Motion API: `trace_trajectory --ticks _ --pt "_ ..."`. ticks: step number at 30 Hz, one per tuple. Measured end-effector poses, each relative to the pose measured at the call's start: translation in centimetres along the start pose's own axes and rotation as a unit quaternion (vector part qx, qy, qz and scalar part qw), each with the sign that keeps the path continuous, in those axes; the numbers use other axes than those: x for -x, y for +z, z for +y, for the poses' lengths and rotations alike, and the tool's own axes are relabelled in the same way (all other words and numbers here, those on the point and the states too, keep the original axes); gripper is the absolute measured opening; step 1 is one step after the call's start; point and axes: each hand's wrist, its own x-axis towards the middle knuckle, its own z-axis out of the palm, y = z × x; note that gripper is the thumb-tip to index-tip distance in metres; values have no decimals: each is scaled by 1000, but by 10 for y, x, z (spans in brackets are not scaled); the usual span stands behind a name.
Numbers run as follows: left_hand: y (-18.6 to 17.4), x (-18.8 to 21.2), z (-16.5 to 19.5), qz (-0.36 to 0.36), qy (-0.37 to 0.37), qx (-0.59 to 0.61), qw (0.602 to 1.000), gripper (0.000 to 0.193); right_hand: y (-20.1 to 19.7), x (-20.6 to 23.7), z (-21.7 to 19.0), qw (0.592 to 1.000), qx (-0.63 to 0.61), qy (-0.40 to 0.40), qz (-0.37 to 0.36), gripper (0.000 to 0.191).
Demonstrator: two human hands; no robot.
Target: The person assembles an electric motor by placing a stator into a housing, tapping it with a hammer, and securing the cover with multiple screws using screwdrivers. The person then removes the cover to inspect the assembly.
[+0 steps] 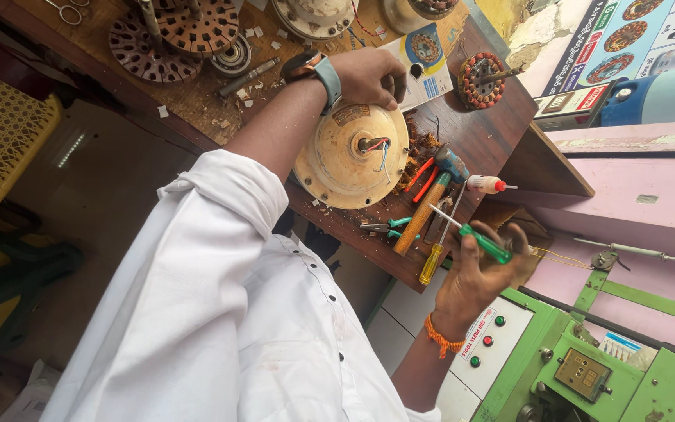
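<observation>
Wooden tabletop (pixel 501 144) clutter: left grip (pixel 369 76) clasps the motor housing (pixel 351 156); at four o'clock, right grip (pixel 482 270) closed around a green screwdriver (pixel 474 237), hammer (pixel 430 199) between.

The round metal motor housing (pixel 351 156) is dull cream with a rusty label; red and blue wires poke from its hub. The slim screwdriver (pixel 474 237) has a translucent green handle, another a yellow one (pixel 431 264). The wooden workbench (pixel 486 141) is dark reddish-brown.

Fan motor housing (pixel 351 155) on the surface (pixel 494 133), one hand (pixel 369 76) on its far rim, hammer (pixel 431 195) and screwdrivers beside it, other hand (pixel 482 270) holding a screwdriver (pixel 474 237) over the surface edge, winding machine (pixel 587 359) below, stator cores (pixel 169 39) at the far end.
</observation>
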Motion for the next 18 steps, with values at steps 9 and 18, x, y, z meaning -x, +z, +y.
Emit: trace_trajectory --ticks 9,18 --pt "0 1 -2 25 47 93 994 35 89 -76 15 994 79 -41 -66 42" --pt "0 5 5 24 43 53 997 24 104 -108 31 962 191 -101 -168 35"
